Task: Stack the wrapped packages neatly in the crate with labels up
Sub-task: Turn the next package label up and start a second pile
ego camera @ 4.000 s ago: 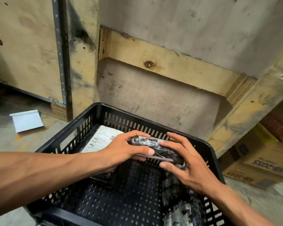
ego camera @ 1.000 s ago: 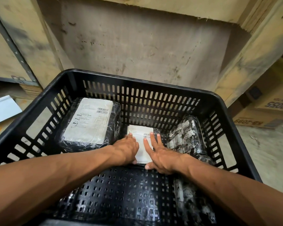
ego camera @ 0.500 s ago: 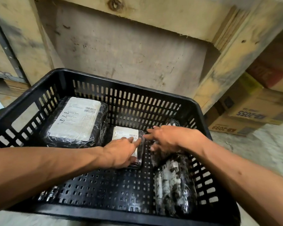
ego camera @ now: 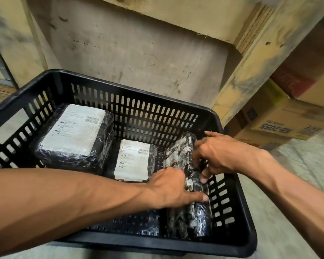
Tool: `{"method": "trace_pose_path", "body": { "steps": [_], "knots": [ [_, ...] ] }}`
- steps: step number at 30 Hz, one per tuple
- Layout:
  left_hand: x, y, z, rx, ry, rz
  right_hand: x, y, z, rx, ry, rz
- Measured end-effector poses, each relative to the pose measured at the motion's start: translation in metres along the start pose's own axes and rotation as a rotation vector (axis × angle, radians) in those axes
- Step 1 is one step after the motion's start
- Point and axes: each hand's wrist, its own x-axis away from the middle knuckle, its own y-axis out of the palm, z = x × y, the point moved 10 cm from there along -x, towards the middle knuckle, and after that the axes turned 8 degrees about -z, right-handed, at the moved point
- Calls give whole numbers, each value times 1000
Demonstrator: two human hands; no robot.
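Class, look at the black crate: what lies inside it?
Inside the black crate lie a large labelled package, a small labelled package and long wrapped packages, partly covered by both hands.

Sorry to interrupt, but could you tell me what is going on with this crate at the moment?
A person is arranging wrapped packages in a black plastic crate. A large package and a small package already lie flat with white labels up. Both hands are now on the long package lying along the crate's right wall: the left hand rests on its middle, and the right hand curls its fingers around it farther back. No label shows on it.
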Motion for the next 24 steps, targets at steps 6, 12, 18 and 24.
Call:
{"method": "trace_pose_path", "body": {
  "steps": [6,12,18,24],
  "knots": [
    [14,-12,-21,73,-52,-9,-15,-7,-10,-35,-23,88],
    [39,-18,-49,476,-59,-68,-25,-18,-44,-304,-282,176],
    [53,-1,-62,673,-277,-172,-37,0,-51,-433,-313,-62],
    [55,2,-82,703,-411,-83,-55,18,-67,-493,-301,-121]
  ]
}}
